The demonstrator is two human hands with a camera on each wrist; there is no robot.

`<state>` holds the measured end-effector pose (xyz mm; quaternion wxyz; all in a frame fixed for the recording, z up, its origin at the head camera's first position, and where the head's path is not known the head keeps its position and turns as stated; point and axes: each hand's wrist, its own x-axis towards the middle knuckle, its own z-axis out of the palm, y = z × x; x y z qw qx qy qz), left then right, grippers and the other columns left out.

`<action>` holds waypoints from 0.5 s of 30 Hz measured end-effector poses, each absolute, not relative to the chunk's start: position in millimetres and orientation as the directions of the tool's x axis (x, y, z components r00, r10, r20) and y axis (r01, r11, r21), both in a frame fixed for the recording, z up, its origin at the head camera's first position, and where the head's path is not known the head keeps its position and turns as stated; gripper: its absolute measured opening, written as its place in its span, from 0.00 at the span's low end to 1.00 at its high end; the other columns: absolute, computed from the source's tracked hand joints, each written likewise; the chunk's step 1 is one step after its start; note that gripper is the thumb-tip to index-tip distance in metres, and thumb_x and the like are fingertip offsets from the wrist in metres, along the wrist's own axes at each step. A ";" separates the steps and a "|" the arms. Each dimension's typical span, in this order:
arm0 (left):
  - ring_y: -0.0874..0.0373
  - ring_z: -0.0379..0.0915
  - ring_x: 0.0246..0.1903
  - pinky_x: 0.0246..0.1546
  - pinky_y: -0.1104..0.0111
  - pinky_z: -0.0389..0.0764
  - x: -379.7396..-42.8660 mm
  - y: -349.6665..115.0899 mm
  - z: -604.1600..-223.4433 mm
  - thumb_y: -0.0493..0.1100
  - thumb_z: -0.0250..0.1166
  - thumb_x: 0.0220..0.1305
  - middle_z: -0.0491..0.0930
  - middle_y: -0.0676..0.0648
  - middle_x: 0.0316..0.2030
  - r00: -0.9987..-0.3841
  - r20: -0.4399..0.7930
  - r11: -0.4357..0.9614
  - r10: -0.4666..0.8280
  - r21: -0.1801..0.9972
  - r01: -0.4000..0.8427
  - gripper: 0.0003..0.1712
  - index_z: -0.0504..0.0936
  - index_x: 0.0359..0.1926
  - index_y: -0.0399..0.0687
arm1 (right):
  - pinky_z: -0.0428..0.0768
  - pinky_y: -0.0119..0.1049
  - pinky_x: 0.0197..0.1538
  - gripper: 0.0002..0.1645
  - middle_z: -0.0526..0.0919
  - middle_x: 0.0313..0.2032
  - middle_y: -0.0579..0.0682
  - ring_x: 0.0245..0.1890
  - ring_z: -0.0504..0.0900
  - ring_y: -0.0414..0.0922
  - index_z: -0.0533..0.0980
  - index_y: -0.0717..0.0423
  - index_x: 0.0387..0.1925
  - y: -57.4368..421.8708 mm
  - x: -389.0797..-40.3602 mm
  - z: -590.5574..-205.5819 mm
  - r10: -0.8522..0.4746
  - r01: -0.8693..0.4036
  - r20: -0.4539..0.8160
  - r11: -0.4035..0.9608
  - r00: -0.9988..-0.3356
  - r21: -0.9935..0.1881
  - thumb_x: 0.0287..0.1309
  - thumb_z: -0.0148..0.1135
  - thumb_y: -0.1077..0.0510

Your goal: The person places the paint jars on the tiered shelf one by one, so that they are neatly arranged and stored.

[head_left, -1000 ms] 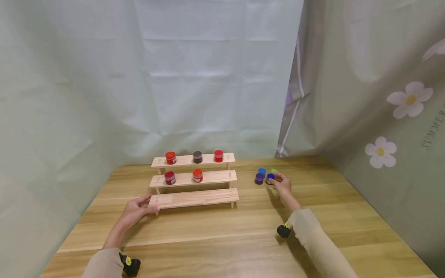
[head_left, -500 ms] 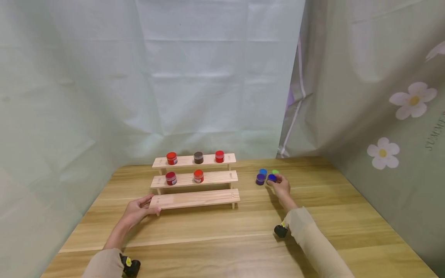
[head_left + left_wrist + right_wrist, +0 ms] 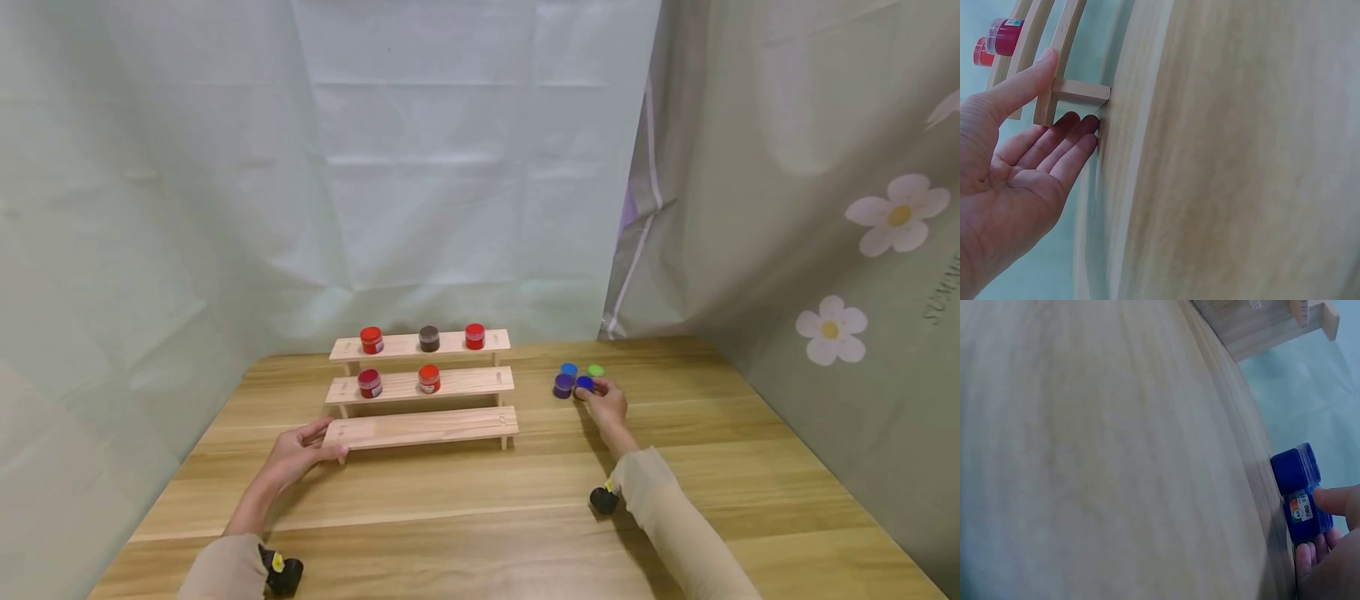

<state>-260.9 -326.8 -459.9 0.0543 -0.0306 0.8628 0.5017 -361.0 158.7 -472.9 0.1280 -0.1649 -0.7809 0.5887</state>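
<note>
Currently, in the head view, a right hand [image 3: 609, 407] is pinching a dark-blue jar [image 3: 584, 385], which is standing upright on the wood-grained table [image 3: 465, 517], just left of the palm. Well to its left, the lowest shelf [image 3: 423, 427] is running lengthwise from left to right; a left hand [image 3: 292, 457], farther from the jar, is holding its left end. A purple jar [image 3: 563, 387] is standing just beside the dark-blue one.

In the left wrist view, that grip is narrowing round pale, straight-edged wood, with a squared leg [image 3: 1082, 92] projecting beside the fingers.

In the right wrist view, thumb and fingers are flanking the squat, glossy, labelled jar.
</note>
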 end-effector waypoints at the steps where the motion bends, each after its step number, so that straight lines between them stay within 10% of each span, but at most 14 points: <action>1: 0.36 0.58 0.70 0.63 0.59 0.74 -260.8 -326.8 -460.1 0.48 0.69 0.61 0.56 0.29 0.70 -0.992 -0.122 0.494 0.001 0.863 -0.106 0.48 0.56 0.72 0.30 | 0.75 0.47 0.64 0.27 0.76 0.57 0.71 0.58 0.76 0.61 0.72 0.72 0.58 158.3 -361.0 -473.1 0.409 0.103 0.012 0.258 -0.912 -0.961 0.58 0.65 0.64; 15: 0.37 0.58 0.70 0.63 0.60 0.74 -260.2 -326.2 -459.1 0.49 0.69 0.61 0.57 0.29 0.70 -0.992 -0.124 0.493 0.002 0.863 -0.107 0.49 0.55 0.72 0.29 | 0.75 0.26 0.49 0.29 0.77 0.54 0.66 0.55 0.76 0.55 0.73 0.68 0.58 158.1 -350.6 -462.3 0.397 0.038 0.057 0.227 -0.916 -0.973 0.57 0.67 0.58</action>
